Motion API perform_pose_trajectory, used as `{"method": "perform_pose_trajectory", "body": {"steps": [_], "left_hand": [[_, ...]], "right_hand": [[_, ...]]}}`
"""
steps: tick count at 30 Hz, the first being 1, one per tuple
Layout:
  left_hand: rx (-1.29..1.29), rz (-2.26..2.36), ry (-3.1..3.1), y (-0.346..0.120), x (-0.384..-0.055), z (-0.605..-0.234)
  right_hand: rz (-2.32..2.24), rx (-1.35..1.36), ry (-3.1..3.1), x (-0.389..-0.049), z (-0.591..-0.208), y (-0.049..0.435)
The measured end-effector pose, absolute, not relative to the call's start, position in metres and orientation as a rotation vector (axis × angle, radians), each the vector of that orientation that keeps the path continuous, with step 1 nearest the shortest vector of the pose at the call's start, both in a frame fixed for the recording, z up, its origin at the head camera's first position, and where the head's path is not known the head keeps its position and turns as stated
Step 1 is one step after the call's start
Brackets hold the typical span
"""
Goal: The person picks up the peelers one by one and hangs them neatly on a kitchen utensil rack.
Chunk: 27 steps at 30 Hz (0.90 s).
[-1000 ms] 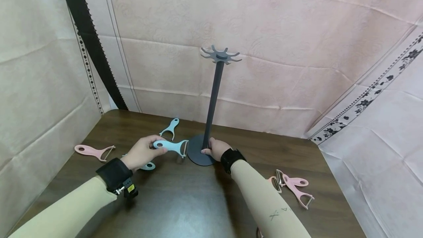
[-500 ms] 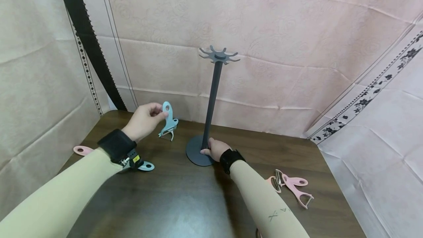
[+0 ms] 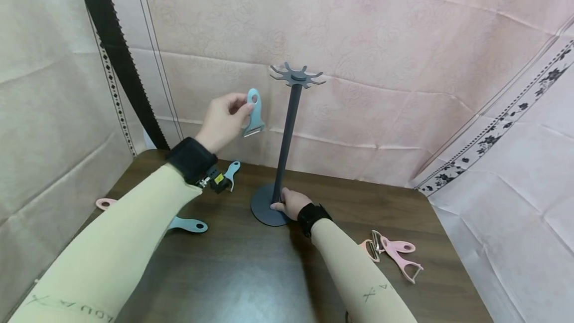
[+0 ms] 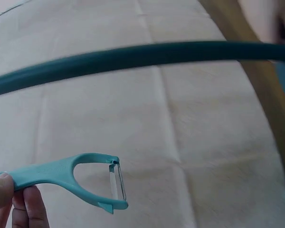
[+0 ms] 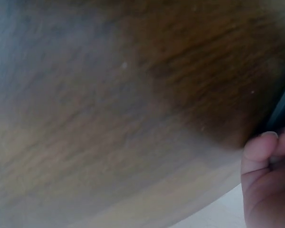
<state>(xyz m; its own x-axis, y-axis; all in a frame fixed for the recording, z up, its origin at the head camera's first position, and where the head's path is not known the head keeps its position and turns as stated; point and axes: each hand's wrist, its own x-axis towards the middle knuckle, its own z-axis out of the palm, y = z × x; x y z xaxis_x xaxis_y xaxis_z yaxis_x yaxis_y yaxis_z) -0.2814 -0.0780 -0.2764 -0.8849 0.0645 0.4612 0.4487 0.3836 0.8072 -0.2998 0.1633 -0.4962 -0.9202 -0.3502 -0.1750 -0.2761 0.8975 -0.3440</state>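
Note:
My left hand (image 3: 227,117) pinches the handle of a light blue peeler (image 3: 254,111), raised above the table with its handle up and blade down. In the left wrist view the peeler (image 4: 57,173) shows its open Y-shaped head and metal blade. To the right of it rises a dark grey stand (image 3: 289,133), with a ring of curved hooks (image 3: 298,77) on top and a round base (image 3: 264,206). Low on the pole, my right hand (image 3: 293,203) grips the stand just above its base. Only part of the right hand (image 5: 270,180) shows in the right wrist view.
Two more light blue peelers lie on the table: one peeler (image 3: 233,168) at the back, another peeler (image 3: 192,225) partly behind the left forearm. A pink peeler (image 3: 104,203) is at the left. Pink peelers (image 3: 403,258) and an orange one (image 3: 369,249) lie beyond the right forearm. Cloth hangs behind.
My left hand has lifted the blue peeler from low over the table up and to the right, towards the hooks, turning its handle upward. My right hand stays on the stand.

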Motion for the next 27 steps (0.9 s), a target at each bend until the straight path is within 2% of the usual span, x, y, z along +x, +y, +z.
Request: {"method": "perform_pose_trajectory", "body": {"steps": [13, 27], "left_hand": [[-0.486, -1.627, -2.124, -0.050, -0.297, -0.234], [-0.426, -1.649, -2.117, -0.035, -0.305, -0.214]], "right_hand": [[-0.497, -0.463, 2.820, -0.302, -0.497, 0.164], [-0.457, -0.438, 2.833, -0.304, -0.497, 0.163]]}}
